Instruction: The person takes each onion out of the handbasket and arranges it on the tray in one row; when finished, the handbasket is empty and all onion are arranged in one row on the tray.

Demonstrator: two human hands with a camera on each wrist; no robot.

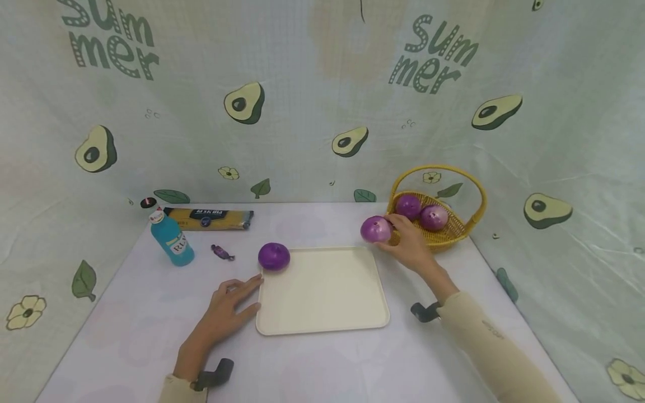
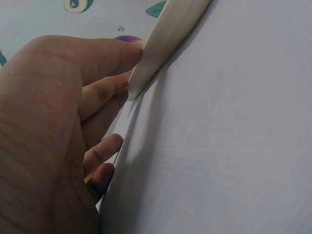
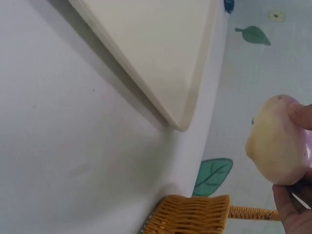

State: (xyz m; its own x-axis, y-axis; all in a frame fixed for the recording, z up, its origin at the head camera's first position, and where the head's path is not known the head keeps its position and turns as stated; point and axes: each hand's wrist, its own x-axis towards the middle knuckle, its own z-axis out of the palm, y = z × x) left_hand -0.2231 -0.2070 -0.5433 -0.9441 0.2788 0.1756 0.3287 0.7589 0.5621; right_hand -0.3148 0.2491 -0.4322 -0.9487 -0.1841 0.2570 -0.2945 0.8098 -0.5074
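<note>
- An onion (image 1: 375,229) is gripped by the right hand (image 1: 409,244), with fingers curled round it, just in front of the basket (image 1: 471,224) and off the far right corner of the tray (image 1: 322,291).
- In the right wrist view the same onion (image 3: 278,141) is seen lifted clear of the worktop (image 3: 73,146), pinched from the side; the woven basket (image 3: 190,220) rim lies just below it.
- The left hand (image 1: 224,310) is laid flat on the worktop (image 1: 126,330) with fingers straight, nothing held; its fingertips (image 2: 112,53) are seen touching the near left edge of the tray (image 2: 165,39).
- A second onion (image 1: 274,256) rests on the worktop just beyond the left hand, touching or very near the far left corner of the tray.
- Two more onions (image 1: 420,212) are left in the basket, beyond the right hand.
- Judged from this: one onion seems to be out and set down, one is in hand, two remain in the basket, and nothing lies on the tray itself.
- Further left of the left hand a blue bottle (image 1: 172,238), a wrapped sweet (image 1: 221,252) and a pasta packet (image 1: 209,218) are set.
</note>
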